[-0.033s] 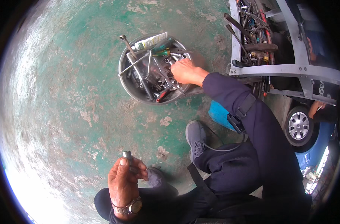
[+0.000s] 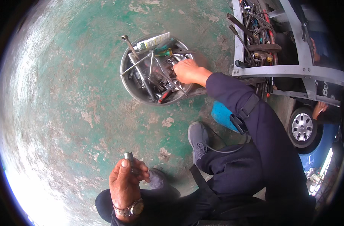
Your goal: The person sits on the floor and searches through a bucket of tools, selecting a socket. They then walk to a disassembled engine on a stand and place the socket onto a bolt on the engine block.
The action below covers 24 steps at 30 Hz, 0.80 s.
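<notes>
My left hand [image 2: 126, 184], with a watch on its wrist, is closed around a short silver socket [image 2: 128, 155] above the floor at the lower left. The socket's bright end sticks up between thumb and fingers. My right hand [image 2: 187, 71] reaches into the right side of a round metal basin [image 2: 123, 81] full of tools. Its fingers are bent down among several loose sockets [image 2: 163, 82], and the fingertips are hidden. Also in the basin lie a combination wrench [image 2: 129, 45], a green-handled screwdriver [image 2: 163, 53], a red-handled tool [image 2: 164, 96] and a white tube [image 2: 154, 40].
A grey metal frame [image 2: 270, 71] with a heap of tools [image 2: 255, 30] stands at the upper right. A blue object [image 2: 223, 116] and a cable lie by my shoe [image 2: 197, 142]. Farther right are a car wheel [image 2: 302, 126] and another person's hand [image 2: 320, 110].
My right hand has shifted very slightly among the sockets. The other person's hand at the far right has moved a little. My left hand and its socket stay in place.
</notes>
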### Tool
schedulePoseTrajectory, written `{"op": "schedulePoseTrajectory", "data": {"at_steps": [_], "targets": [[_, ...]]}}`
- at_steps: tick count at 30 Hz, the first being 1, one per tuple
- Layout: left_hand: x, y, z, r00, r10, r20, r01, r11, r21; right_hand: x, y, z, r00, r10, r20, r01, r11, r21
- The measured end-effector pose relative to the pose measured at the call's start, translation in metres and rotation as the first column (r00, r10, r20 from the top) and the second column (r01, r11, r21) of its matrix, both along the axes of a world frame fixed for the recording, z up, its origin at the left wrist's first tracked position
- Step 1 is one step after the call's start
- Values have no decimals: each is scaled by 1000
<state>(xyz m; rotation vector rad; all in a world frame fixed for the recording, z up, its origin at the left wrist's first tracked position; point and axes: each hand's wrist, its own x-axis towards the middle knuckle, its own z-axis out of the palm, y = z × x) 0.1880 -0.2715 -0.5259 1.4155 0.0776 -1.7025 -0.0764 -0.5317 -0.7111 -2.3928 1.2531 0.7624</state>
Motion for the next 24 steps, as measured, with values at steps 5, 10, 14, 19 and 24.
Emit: {"op": "schedulePoseTrajectory", "data": {"at_steps": [5, 10, 14, 19, 24], "targets": [[0, 1, 1, 1000, -6, 5, 6, 1000, -3, -10, -8, 4, 973, -186, 136, 154, 964, 217], [0, 1, 2, 1000, -13, 5, 13, 1000, -13, -16, -15, -1, 976, -84, 200, -2, 918, 397], [0, 1, 2, 1000, -9, 4, 9, 1000, -12, -28, -24, -6, 950, -205, 237, 72, 879, 472], [0, 1, 1, 1000, -14, 5, 14, 1000, -1, -35, -27, -9, 938, -246, 246, 91, 856, 509], [0, -1, 0, 1000, -19, -1, 19, 1000, -13, -34, -26, -8, 938, -230, 257, 73, 860, 505]]}}
